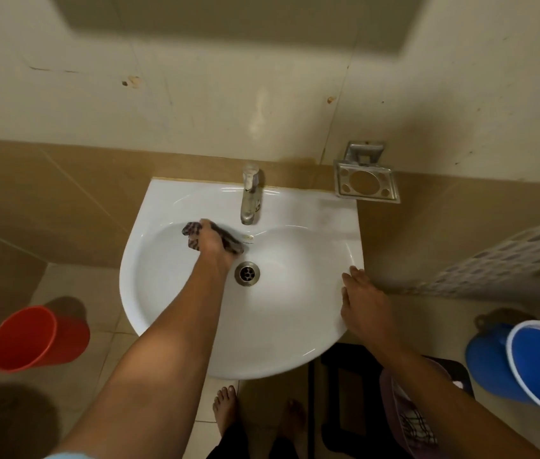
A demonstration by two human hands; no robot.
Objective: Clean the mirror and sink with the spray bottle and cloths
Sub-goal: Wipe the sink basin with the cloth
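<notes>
Cloth (pixel 219 238) apparently bunched under left hand (pixel 212 243)

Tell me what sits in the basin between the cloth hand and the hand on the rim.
Head view: only the round metal drain, amid bare white ceramic sink.

1. I can read no words, numbers or signs anywhere in front of me.
2. The one thing that looks like a label is a small sticker (pixel 248 238) on the back wall of the sink (pixel 295 342) bowl, just below the tap (pixel 250 197). It has a pale ground with a few yellowish marks, but they are too small and blurred for me to make out.
3. The tap and the metal soap holder (pixel 366 185) on the wall show no brand mark that I can read.
</notes>
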